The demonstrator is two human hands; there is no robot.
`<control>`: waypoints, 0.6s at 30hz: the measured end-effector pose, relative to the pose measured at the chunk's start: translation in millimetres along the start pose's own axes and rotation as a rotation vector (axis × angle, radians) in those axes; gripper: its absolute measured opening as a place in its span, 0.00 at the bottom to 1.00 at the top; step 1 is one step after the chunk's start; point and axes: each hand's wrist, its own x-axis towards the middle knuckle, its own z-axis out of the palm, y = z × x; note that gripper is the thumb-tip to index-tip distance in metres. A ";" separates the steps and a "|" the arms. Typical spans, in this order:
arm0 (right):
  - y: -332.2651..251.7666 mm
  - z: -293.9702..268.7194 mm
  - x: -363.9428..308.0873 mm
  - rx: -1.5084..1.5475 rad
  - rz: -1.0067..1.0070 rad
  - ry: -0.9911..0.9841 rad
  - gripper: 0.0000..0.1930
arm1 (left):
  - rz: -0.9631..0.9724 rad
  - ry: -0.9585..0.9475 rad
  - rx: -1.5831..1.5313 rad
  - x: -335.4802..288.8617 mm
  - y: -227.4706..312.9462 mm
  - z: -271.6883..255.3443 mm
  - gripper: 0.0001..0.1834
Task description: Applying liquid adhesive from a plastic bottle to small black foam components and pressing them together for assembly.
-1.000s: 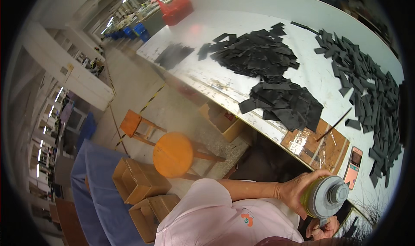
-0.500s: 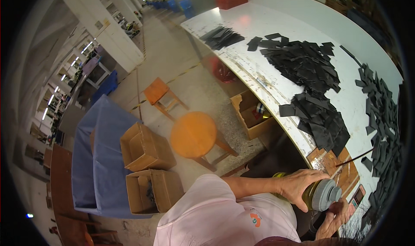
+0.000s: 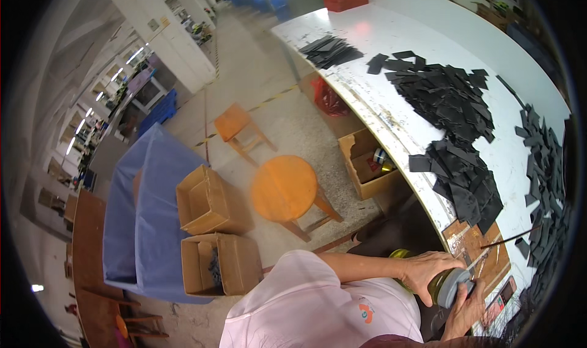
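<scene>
A yellow-green bottle (image 3: pixel 438 287) with a wide grey lid (image 3: pixel 453 287) lies tilted in front of my chest, by the table edge. My left hand (image 3: pixel 426 273) is wrapped round its body, just behind the lid. At the lid's outer end my right hand (image 3: pixel 466 311) has its fingers closed round the raised cap, which they largely cover. A brown wooden board (image 3: pixel 468 241) lies on the table just beyond my hands, with a thin dark rod (image 3: pixel 507 238) jutting over it. Right of my right hand lies a phone-like device with a reddish body (image 3: pixel 502 296).
Black flat pieces (image 3: pixel 446 97) lie heaped along the white table (image 3: pixel 391 36), with another pile (image 3: pixel 541 183) by its far-right wall. Left stand a round orange stool (image 3: pixel 284 188), a square stool (image 3: pixel 232 123), open cartons (image 3: pixel 229 210) and a blue-covered bin (image 3: pixel 162 219). A carton (image 3: pixel 367 186) sits under the table.
My right hand has come up onto the lid's end and closed round the cap, which showed plainly before. My left hand keeps its hold. The whole view has shifted slightly.
</scene>
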 end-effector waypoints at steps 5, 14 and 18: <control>0.2 18.1 0.6 -0.014 -0.070 0.162 0.13 | -0.044 -0.015 -0.011 -2.7 -4.9 0.1 0.47; 20.9 29.6 9.2 0.091 -0.227 0.259 0.11 | -0.091 -0.097 0.015 3.0 -15.2 -0.6 0.49; 34.0 33.1 9.5 0.104 -0.387 0.302 0.10 | -0.080 -0.110 0.015 2.0 -14.9 1.5 0.49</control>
